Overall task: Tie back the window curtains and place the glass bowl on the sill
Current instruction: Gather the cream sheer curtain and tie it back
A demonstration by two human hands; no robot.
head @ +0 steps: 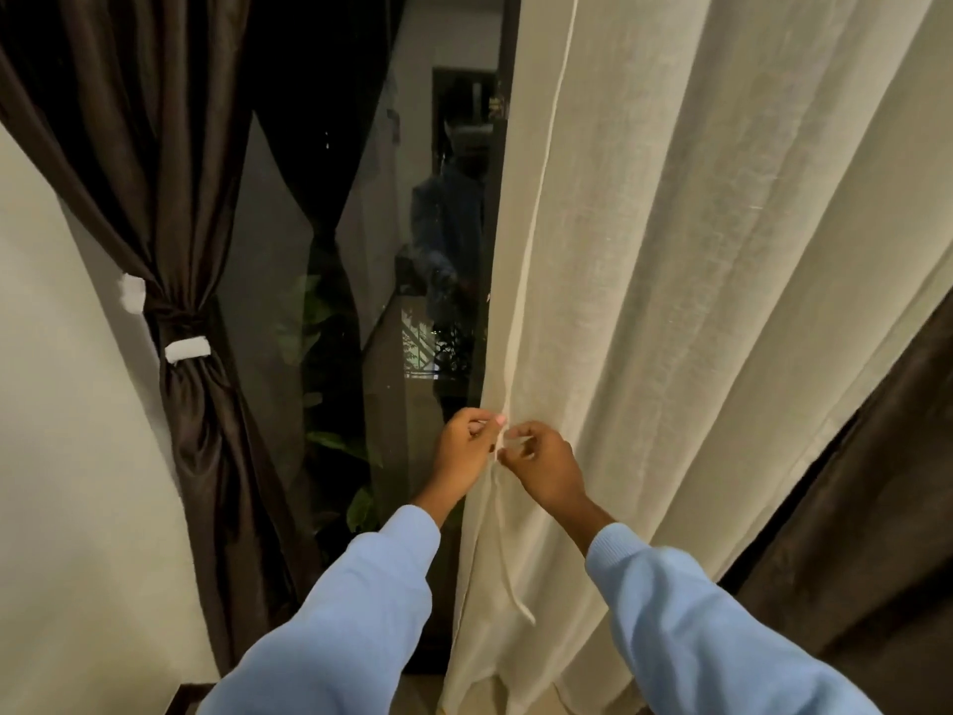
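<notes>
Dark window glass (330, 301) fills the middle of the view, with green plants (319, 322) dimly visible behind it and a pale wall (62, 456) on the left side. Over the right half hangs a wide cream curtain (696, 301) in long loose folds, not tied. At the left edge of the window, the left brown curtain (170, 147) is gathered into a narrow waist against the wall, and a white band (186, 349) goes around it there. Part of the right brown curtain (851, 534) shows in the lower right corner, behind the cream one. Two light blue sleeves (335, 627) come up from the bottom edge.

Both hands meet at the left edge of the cream curtain, very near each other. The left hand (464, 451) has its fingers curled and pinches a thin cream cord (508, 575) at the hem. The right hand (546, 464), just beside it, also pinches the same cord with curled fingers. Below the hands, the loose end of the cord hangs down along the curtain, between the two wrists
</notes>
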